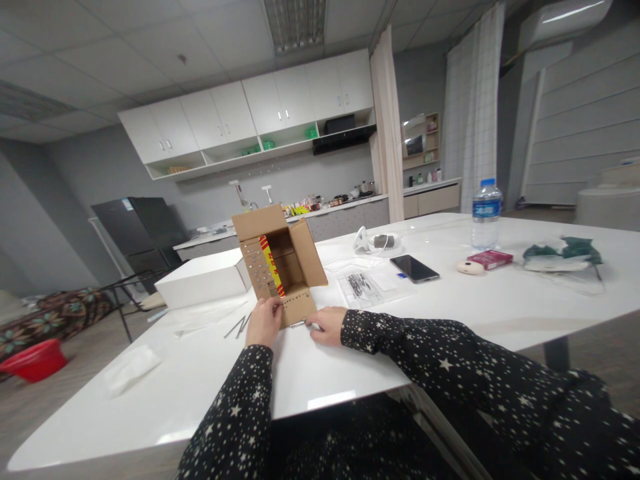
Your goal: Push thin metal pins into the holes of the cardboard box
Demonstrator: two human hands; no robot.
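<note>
A blue-capped bottle (486, 217) stands beyond a dark-red packet (493, 259), with a black phone (414, 269) lying farther left.

The brown cardboard box (291, 261) rests on the white counter (320, 380), its flaps spread and its opening facing the person, with small light dots on the left flap, a yellow-and-red strip beside the opening, and dark holes lining the lower flap.

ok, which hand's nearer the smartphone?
Right. Right hand is left and short of the smartphone; left hand is farther left, at the cardboard box.
</note>
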